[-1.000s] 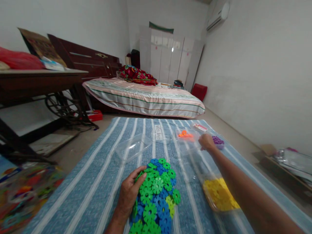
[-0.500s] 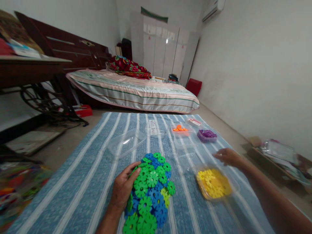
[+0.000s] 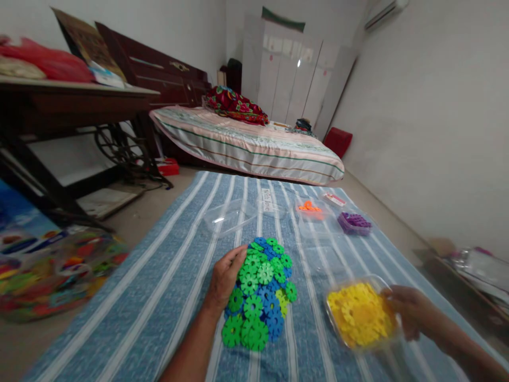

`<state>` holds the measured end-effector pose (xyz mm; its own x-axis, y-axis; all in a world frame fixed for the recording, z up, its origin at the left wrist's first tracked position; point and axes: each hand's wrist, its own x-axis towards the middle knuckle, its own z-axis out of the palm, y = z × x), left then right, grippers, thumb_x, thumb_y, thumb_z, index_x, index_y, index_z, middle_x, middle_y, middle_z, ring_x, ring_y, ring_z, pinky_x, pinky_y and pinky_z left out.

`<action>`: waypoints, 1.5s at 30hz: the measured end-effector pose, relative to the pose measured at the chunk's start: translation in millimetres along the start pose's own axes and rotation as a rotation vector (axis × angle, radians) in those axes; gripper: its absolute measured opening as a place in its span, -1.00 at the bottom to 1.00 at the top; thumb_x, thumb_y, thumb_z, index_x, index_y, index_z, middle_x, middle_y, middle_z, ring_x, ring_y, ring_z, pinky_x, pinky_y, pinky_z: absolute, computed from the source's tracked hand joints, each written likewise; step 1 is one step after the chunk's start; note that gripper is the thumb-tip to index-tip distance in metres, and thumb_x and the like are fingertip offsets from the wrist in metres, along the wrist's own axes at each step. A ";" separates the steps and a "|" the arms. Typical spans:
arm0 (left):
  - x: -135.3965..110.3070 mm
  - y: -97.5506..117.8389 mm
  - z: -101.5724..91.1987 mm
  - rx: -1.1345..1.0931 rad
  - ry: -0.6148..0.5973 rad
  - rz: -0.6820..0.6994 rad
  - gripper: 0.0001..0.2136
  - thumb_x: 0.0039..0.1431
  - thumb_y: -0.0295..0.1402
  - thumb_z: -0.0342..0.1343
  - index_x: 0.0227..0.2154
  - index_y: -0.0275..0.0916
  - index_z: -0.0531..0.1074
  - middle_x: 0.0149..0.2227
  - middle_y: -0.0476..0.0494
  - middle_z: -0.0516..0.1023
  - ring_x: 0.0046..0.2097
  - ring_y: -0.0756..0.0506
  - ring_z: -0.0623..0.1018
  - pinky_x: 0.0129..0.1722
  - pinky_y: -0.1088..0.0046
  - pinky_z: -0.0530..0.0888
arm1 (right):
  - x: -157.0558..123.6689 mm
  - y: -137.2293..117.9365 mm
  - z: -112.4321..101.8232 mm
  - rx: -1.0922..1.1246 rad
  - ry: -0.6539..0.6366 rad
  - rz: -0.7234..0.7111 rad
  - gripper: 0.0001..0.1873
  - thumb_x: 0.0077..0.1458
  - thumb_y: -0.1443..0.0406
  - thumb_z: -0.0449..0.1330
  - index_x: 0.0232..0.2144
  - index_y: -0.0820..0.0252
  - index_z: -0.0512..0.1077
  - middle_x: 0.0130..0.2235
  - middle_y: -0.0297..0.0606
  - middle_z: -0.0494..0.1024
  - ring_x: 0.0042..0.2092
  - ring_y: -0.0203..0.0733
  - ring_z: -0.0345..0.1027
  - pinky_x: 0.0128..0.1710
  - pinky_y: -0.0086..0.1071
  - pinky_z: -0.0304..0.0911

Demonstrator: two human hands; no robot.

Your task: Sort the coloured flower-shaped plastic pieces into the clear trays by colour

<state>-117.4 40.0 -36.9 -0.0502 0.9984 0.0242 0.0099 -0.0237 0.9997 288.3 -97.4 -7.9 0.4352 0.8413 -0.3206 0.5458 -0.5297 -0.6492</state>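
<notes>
We identify a bed (image 3: 246,146) with a headboard (image 3: 159,71) and a red floral blanket (image 3: 236,106), a wardrobe (image 3: 292,77) beyond it, an air conditioner (image 3: 384,16) on the right wall (image 3: 433,122) and a red box (image 3: 168,167) on the floor (image 3: 183,187).

Left hand (image 3: 225,275) rests cupped, right hand (image 3: 410,309) pinches.

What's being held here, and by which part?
The right hand holds the clear tub of yellow pieces by its right side. The left hand touches the green-blue pile; any grip there is unclear.
</notes>
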 end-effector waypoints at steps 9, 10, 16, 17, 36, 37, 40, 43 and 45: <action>-3.6 -1.2 0.1 -0.032 -0.001 0.090 -0.36 0.08 0.18 -0.01 -0.06 -0.29 0.53 0.06 -0.21 0.55 0.16 -0.25 0.44 0.27 0.15 0.22 | -8.0 -139.6 31.5 -0.041 -0.125 -0.369 -0.58 0.03 0.12 0.04 -0.14 0.24 0.42 -0.49 -0.32 0.50 -0.66 -0.28 0.35 -0.70 -0.46 0.23; -3.4 -2.0 -0.3 -0.029 0.002 0.101 -0.35 0.09 0.18 -0.03 -0.06 -0.29 0.53 0.06 -0.21 0.54 0.16 -0.25 0.43 0.27 0.15 0.21 | -6.6 -158.1 38.0 -0.101 -0.110 -0.431 -0.61 0.07 0.18 0.01 -0.13 0.25 0.43 -0.45 -0.29 0.52 -0.64 -0.28 0.37 -0.67 -0.46 0.25; 1.2 -7.7 -2.2 -0.016 0.018 0.098 -0.32 0.11 0.20 -0.09 0.02 -0.28 0.47 0.14 -0.23 0.47 0.21 -0.24 0.39 0.28 0.17 0.19 | -10.5 -231.4 81.1 -0.620 0.329 -0.687 -0.55 0.08 0.45 -0.01 0.02 0.21 0.40 -0.08 -0.10 0.55 -0.19 -0.11 0.50 -0.29 -0.37 0.32; 2.2 -8.1 -2.3 -0.018 0.024 0.098 -0.32 0.11 0.20 -0.09 0.03 -0.29 0.46 0.15 -0.23 0.46 0.21 -0.23 0.39 0.28 0.19 0.19 | -12.1 -237.4 86.7 -0.674 0.360 -0.703 -0.55 0.10 0.45 -0.02 0.03 0.20 0.39 -0.06 -0.09 0.54 -0.18 -0.11 0.49 -0.30 -0.37 0.31; 5.0 -2.2 -3.0 -0.008 0.062 0.098 -0.34 0.08 0.18 -0.02 0.00 -0.28 0.47 0.10 -0.21 0.50 0.20 -0.25 0.40 0.23 0.23 0.27 | -4.0 -234.7 109.6 -0.779 0.746 -1.015 -0.54 0.20 0.41 -0.08 0.10 0.23 0.37 0.02 -0.07 0.51 -0.42 -0.34 0.37 -0.53 -0.49 0.07; 5.2 -2.5 -2.9 -0.002 0.068 0.093 -0.35 0.08 0.17 -0.03 -0.01 -0.27 0.47 0.10 -0.21 0.51 0.19 -0.25 0.41 0.23 0.22 0.27 | -4.6 -234.6 107.5 -0.764 0.764 -1.008 -0.54 0.20 0.41 -0.09 0.09 0.23 0.37 0.01 -0.07 0.51 -0.41 -0.33 0.37 -0.53 -0.49 0.07; 5.6 -2.5 -3.5 0.023 0.081 0.085 -0.37 0.10 0.16 -0.05 0.00 -0.27 0.48 0.10 -0.22 0.50 0.20 -0.24 0.40 0.26 0.22 0.23 | -6.8 -235.6 102.0 -0.720 0.781 -1.006 -0.53 0.19 0.40 -0.08 0.09 0.23 0.38 0.02 -0.07 0.51 -0.38 -0.32 0.38 -0.52 -0.49 0.08; 5.8 -0.5 -4.9 0.045 0.052 0.084 -0.37 0.10 0.15 -0.05 0.02 -0.25 0.47 0.11 -0.20 0.49 0.19 -0.23 0.41 0.24 0.25 0.25 | -6.4 -237.1 96.9 -0.659 0.778 -0.943 -0.52 0.17 0.41 -0.08 0.08 0.23 0.39 0.01 -0.07 0.52 -0.38 -0.30 0.39 -0.53 -0.48 0.06; 5.8 1.3 -5.8 0.067 0.036 0.086 -0.38 0.10 0.14 -0.03 0.01 -0.25 0.47 0.11 -0.20 0.50 0.18 -0.23 0.42 0.23 0.26 0.26 | -3.0 -236.5 91.5 -0.602 0.766 -0.887 -0.52 0.15 0.41 -0.08 0.08 0.24 0.40 0.01 -0.08 0.53 -0.37 -0.28 0.40 -0.53 -0.47 0.06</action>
<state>-123.5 45.4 -35.4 -0.0820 0.9903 0.1118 0.0823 -0.1050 0.9911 92.4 35.1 83.5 -0.0490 0.7575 0.6510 0.9988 0.0348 0.0347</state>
